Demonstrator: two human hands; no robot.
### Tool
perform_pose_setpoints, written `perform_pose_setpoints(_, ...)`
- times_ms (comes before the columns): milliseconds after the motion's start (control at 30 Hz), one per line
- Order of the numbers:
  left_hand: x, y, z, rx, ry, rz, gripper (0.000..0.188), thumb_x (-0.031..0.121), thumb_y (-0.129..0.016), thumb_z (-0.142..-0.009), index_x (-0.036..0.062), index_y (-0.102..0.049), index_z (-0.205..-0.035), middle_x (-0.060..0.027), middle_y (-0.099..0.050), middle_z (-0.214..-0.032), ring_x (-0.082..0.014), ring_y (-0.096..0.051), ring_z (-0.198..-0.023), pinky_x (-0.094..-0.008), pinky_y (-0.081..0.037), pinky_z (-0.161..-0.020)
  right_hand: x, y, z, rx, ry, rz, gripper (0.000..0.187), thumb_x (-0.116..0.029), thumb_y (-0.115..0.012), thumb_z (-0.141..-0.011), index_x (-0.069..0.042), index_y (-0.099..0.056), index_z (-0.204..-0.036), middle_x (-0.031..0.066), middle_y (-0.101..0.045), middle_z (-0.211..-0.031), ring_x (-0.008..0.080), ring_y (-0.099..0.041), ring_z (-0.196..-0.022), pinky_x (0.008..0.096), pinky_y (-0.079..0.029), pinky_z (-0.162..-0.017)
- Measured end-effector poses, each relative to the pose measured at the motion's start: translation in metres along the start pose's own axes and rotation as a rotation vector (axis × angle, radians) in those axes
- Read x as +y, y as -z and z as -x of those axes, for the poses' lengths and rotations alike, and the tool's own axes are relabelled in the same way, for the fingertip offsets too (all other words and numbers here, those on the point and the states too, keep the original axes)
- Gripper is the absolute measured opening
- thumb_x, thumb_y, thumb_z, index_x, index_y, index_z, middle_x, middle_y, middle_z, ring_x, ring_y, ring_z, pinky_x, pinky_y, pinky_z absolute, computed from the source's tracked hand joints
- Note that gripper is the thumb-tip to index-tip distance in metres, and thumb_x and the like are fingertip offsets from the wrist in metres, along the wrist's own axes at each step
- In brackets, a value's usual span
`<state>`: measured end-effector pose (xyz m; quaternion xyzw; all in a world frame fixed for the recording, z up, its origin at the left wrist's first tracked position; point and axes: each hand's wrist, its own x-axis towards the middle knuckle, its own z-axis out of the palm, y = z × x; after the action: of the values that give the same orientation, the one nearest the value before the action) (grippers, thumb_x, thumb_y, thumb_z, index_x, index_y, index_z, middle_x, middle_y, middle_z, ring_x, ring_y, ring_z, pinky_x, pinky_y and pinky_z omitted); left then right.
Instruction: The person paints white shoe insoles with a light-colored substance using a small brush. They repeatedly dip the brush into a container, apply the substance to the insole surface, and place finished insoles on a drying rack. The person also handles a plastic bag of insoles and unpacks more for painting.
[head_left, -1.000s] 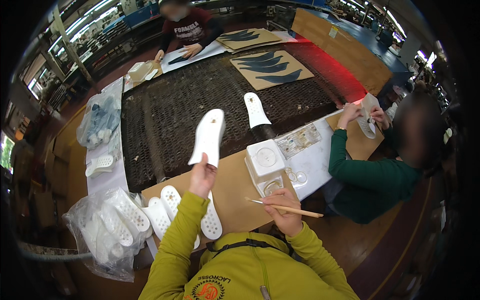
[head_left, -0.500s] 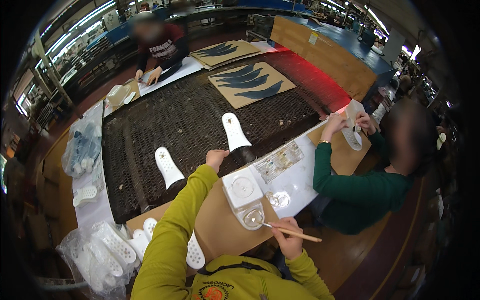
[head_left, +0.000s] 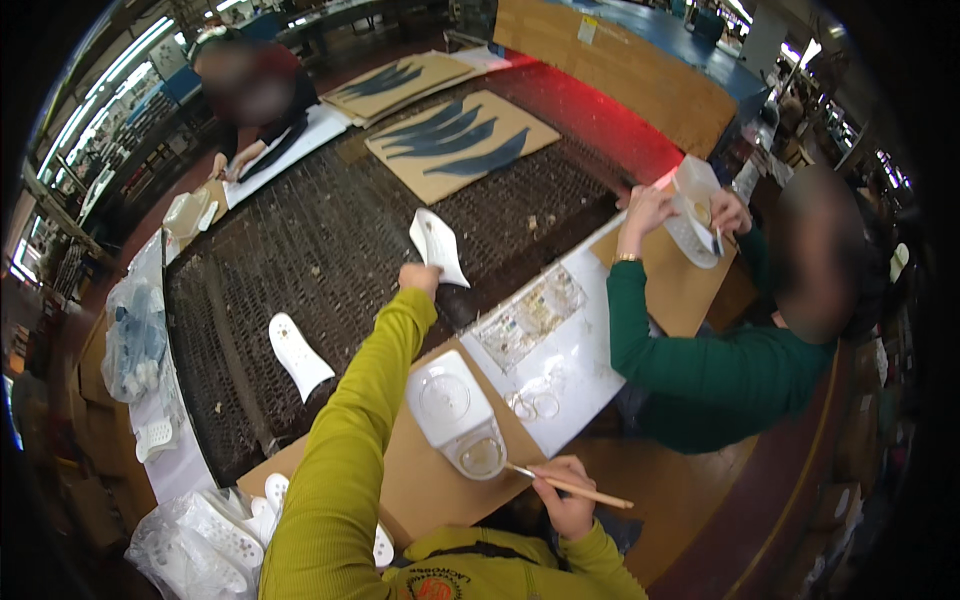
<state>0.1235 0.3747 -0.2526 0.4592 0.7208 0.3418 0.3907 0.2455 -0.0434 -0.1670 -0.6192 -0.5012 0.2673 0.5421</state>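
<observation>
My left hand [head_left: 420,279] reaches out over the dark mesh conveyor and is closed on the near end of a white perforated shoe insole [head_left: 436,243], which looks tilted. A second white insole [head_left: 298,357] lies flat on the mesh to the left. My right hand [head_left: 565,497] grips a thin wooden-handled brush [head_left: 575,489] near its bristle end. The brush tip is close to the rim of a clear round cup [head_left: 481,457] holding some liquid. This cup adjoins a white plastic container [head_left: 446,398] on brown cardboard.
Plastic-wrapped white insoles [head_left: 205,545] lie at lower left. Dark curved pieces [head_left: 450,140] rest on cardboard across the conveyor [head_left: 300,240]. At right, a co-worker in a green sleeve [head_left: 710,375] brushes an insole; another person [head_left: 255,95] works at far left.
My left hand has moved forward onto the insole's near end, and the insole has turned and tilted. My right hand with the brush has drawn slightly off the cup. The whole view has shifted.
</observation>
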Motion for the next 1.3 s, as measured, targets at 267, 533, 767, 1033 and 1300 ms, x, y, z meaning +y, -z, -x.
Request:
perform_pose_setpoints(267, 0.001, 0.058, -0.040, 0.079, 0.331, 0.846, 0.027, -0.003, -0.066, -0.080, -0.0091, -0.060, -0.105, -0.0154, -0.064, -0.094, -0.0266, -0.062, -0.079, -0.0410, -0.050, -0.078, 0.003, -0.024, -0.008, -0.060, -0.030, 0.152, 0.013, -0.013, -0.073, -0.078, -0.007, -0.071, -0.090, 0.0063, -0.066, -0.083, 0.0251, -0.057, -0.084, 0.0355, -0.043, -0.079)
perform_pose_setpoints(533, -0.030, 0.152, 0.005, 0.018, 0.498, 1.234, 0.025, 0.002, -0.052, -0.094, 0.0000, -0.052, -0.119, -0.0141, -0.059, -0.114, -0.0284, -0.057, -0.109, -0.0469, -0.045, -0.098, 0.014, -0.041, -0.006, -0.195, 0.194, 0.316, 0.008, -0.014, -0.073, -0.078, -0.009, -0.070, -0.085, 0.0041, -0.066, -0.080, 0.0234, -0.057, -0.084, 0.0350, -0.040, -0.079)
perform_pose_setpoints(767, -0.053, 0.196, 0.092, -0.275, 0.412, 1.477, 0.023, 0.012, -0.059, -0.094, -0.0022, -0.055, -0.111, -0.0117, -0.063, -0.102, -0.0217, -0.061, -0.093, -0.0314, -0.055, -0.079, -0.031, -0.034, -0.018, -0.457, -0.221, -0.366, 0.008, -0.009, -0.070, -0.084, -0.003, -0.067, -0.088, 0.0048, -0.067, -0.086, 0.0138, -0.060, -0.086, 0.0283, -0.045, -0.080)
perform_pose_setpoints(1033, -0.044, 0.214, 0.231, -0.845, 0.465, 1.622, 0.017, 0.013, -0.054, -0.097, 0.0014, -0.058, -0.108, -0.0093, -0.062, -0.094, -0.0201, -0.061, -0.087, -0.0337, -0.056, -0.076, -0.097, -0.047, -0.060, -0.241, 0.422, -0.540, 0.015, -0.004, -0.071, -0.082, -0.003, -0.067, -0.095, 0.0105, -0.071, -0.098, 0.0208, -0.058, -0.094, 0.0313, -0.047, -0.084)
perform_pose_setpoints(1300, -0.022, 0.229, 0.272, -0.975, 0.454, 1.658, 0.022, 0.008, -0.058, -0.093, -0.0010, -0.056, -0.113, -0.0091, -0.063, -0.100, -0.0189, -0.062, -0.093, -0.0310, -0.057, -0.079, -0.119, -0.052, -0.049, -0.226, 0.748, -0.135, 0.019, -0.006, -0.076, -0.076, -0.008, -0.069, -0.093, 0.0034, -0.072, -0.097, 0.0233, -0.060, -0.086, 0.0337, -0.047, -0.081)
